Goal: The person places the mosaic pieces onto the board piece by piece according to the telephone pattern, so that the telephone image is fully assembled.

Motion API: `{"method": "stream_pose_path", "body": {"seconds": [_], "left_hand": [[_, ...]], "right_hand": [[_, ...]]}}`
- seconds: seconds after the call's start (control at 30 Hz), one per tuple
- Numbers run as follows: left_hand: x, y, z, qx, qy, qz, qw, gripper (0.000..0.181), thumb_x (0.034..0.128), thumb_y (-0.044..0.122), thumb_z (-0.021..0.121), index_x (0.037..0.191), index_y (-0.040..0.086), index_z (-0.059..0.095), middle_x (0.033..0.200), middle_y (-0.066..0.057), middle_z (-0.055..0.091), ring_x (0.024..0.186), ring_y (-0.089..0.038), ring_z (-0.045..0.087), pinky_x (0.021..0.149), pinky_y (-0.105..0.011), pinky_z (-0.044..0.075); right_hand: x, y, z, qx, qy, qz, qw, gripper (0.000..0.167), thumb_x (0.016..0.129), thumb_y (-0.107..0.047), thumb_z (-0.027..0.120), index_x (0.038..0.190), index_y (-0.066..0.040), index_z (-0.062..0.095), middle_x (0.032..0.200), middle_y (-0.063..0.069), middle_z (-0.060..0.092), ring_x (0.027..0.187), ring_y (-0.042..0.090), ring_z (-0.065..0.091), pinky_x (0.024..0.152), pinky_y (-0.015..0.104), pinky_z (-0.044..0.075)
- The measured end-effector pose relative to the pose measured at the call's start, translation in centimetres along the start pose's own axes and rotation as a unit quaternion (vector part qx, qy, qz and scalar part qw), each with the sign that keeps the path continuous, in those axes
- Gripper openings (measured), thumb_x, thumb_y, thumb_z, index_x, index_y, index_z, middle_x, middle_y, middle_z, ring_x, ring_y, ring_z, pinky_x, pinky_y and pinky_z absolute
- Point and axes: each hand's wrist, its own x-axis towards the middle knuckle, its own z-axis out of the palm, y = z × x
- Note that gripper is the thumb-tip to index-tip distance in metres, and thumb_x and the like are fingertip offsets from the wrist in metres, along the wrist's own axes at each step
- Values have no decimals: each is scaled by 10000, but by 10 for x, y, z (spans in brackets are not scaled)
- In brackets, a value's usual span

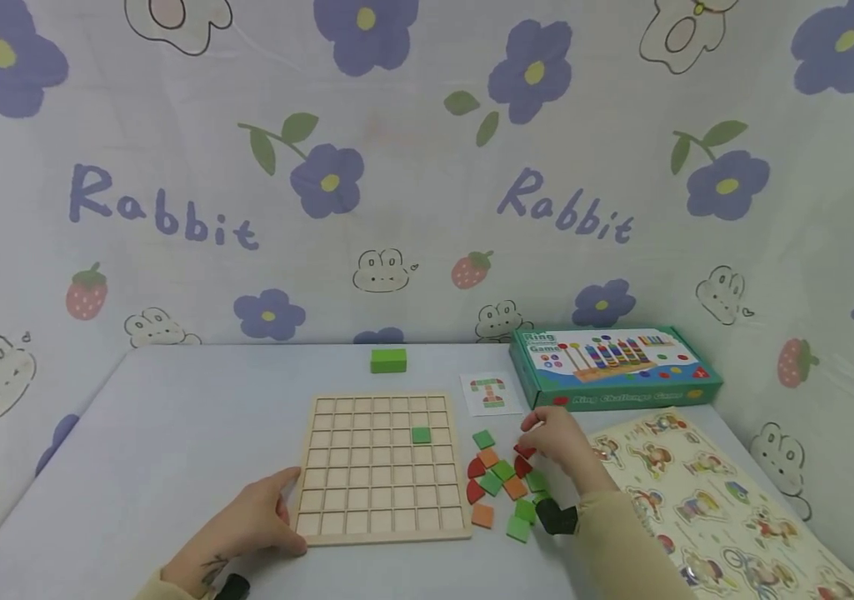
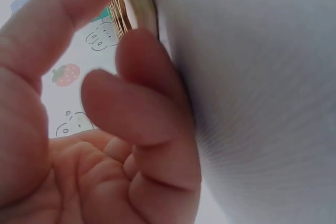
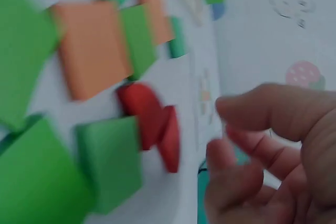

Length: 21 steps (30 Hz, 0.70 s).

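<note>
A wooden grid board (image 1: 389,538) lies flat in the middle of the table, with one green square tile (image 1: 422,435) in a cell toward its upper right. My left hand (image 1: 247,518) touches the board's left edge, its fingers and thumb spread apart near the front corner. Beside the board, on the right, several loose green, orange and red pieces are scattered, including an orange tile (image 1: 482,516). Just above a red rounded piece (image 1: 521,467) hovers my right hand (image 1: 560,440). In the right wrist view its thumb and fingers are apart, holding nothing, near the red pieces (image 3: 143,109).
Behind the loose pieces lies a pattern card (image 1: 474,403). A green block (image 1: 388,361) stands beyond the board. At the back right is a green game box (image 1: 625,400), and a sheet with animal figures (image 1: 685,483) covers the right side, partly under the right arm.
</note>
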Motion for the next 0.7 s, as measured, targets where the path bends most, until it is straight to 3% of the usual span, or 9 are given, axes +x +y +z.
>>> {"method": "stream_pose_path", "body": {"seconds": [0.1, 0.23, 0.57, 0.7], "left_hand": [[0, 0, 0, -48, 11, -59, 10000, 1050, 493, 85, 877, 1391, -24, 344, 643, -55, 536, 546, -147, 467, 496, -267, 368], [0, -1, 0, -50, -5, -62, 10000, 1046, 496, 92, 877, 1391, -19, 346, 645, -51, 536, 544, -143, 465, 495, -264, 369], [1, -3, 1, -52, 56, -113, 9999, 1045, 488, 92, 880, 1388, -14, 359, 640, -50, 534, 542, -144, 457, 495, -268, 362], [2, -3, 1, -68, 12, 30, 10000, 1041, 492, 91, 874, 1386, -29, 353, 630, -47, 535, 531, -138, 457, 485, -261, 364]], "right_hand": [[-2, 2, 3, -410, 87, 140, 9990, 160, 766, -103, 681, 897, -44, 610, 874, 89, 594, 823, 236, 487, 665, 317, 402], [-3, 5, 5, -499, 113, 349, 9981, 139, 768, -96, 675, 881, -45, 611, 898, 103, 603, 861, 255, 491, 702, 337, 421], [-4, 9, 5, -545, 96, 386, 9977, 135, 757, -94, 668, 866, -40, 610, 884, 104, 596, 848, 253, 492, 705, 339, 430], [-3, 8, 4, -572, 98, 320, 9978, 119, 760, -95, 667, 840, -44, 594, 852, 94, 588, 821, 240, 490, 657, 310, 416]]}}
